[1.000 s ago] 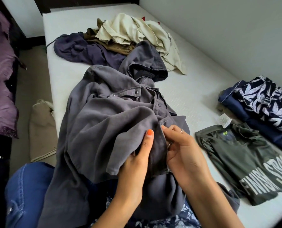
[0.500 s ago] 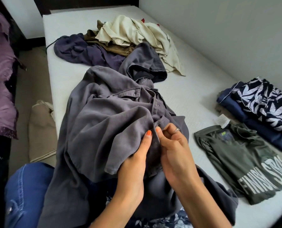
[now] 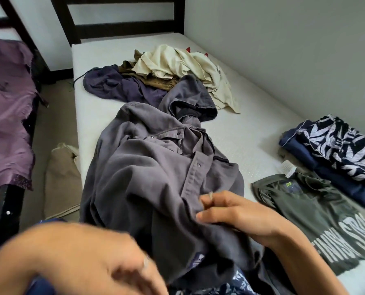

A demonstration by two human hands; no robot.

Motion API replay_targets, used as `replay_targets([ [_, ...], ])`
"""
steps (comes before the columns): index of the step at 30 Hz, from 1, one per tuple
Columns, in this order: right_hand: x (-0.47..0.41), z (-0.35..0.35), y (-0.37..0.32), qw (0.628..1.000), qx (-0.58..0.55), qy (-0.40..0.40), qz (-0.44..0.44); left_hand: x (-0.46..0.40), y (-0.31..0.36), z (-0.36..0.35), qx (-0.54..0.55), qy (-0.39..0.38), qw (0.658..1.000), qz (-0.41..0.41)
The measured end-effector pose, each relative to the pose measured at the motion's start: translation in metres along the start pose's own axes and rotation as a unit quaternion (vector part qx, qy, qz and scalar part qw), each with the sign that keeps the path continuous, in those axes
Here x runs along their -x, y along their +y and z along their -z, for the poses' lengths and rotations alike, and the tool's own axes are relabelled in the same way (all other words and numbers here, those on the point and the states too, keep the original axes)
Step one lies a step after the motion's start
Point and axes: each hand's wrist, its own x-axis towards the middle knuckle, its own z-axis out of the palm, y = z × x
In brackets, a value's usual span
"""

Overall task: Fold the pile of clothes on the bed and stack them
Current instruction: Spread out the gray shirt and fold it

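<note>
A grey button-up shirt (image 3: 147, 171) lies crumpled along the white mattress (image 3: 241, 135) and over my lap. My right hand (image 3: 237, 213) pinches its button placket low on the front. Blurred and close to the camera at the lower left is my left hand (image 3: 92, 258), fingertips near the shirt's lower edge; its grip is unclear. Behind the shirt sits the unfolded pile: a cream garment (image 3: 173, 62), a brown one (image 3: 156, 81) and a dark purple one (image 3: 113, 86). At the right lie a folded olive T-shirt (image 3: 317, 213) and a stack topped by a leaf-print piece (image 3: 343, 150).
A wall runs along the bed's right side, and a dark headboard (image 3: 122, 20) stands at the far end. On the floor beside the bed's left edge lies a beige bag (image 3: 60, 177). Purple cloth (image 3: 7, 116) covers a second bed at the far left.
My left hand has left the placket and swung down to the lower left, close to the camera. My right hand keeps its pinch. The camera has tilted up, showing the headboard.
</note>
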Motion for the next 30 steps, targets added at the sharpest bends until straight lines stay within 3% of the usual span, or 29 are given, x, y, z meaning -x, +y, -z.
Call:
replay_targets([
  [2,-0.004,-0.002,-0.004,0.99,0.131,-0.058,-0.011,0.009,0.014,0.023,-0.048,-0.023,0.998,-0.013],
  [4,-0.013,-0.002,-0.009,0.971,0.214,-0.098,-0.043,0.003,0.014,0.044,-0.064,0.02,0.998,-0.017],
  [8,-0.02,0.005,-0.025,0.931,0.322,-0.14,-0.102,-0.022,0.002,0.077,-0.025,0.124,0.99,0.069],
  [11,-0.024,0.026,-0.035,0.945,0.299,-0.073,-0.109,-0.037,0.002,0.099,0.041,0.203,0.976,0.075],
  [14,-0.035,0.053,-0.037,0.971,0.233,0.052,-0.029,-0.051,-0.001,0.121,0.077,0.284,0.953,0.072],
  [17,-0.056,0.073,-0.032,0.971,0.184,0.144,0.057,-0.065,-0.008,0.14,0.079,0.335,0.934,0.094],
  [23,-0.102,0.098,-0.025,0.957,0.166,0.215,0.107,-0.093,-0.044,0.188,0.099,0.419,0.892,0.135],
  [26,-0.13,0.109,-0.025,0.959,0.09,0.246,0.11,-0.101,-0.069,0.218,0.072,0.499,0.849,0.16],
  [30,-0.172,0.117,-0.033,0.956,0.069,0.265,0.102,-0.11,-0.103,0.252,0.028,0.548,0.806,0.223],
])
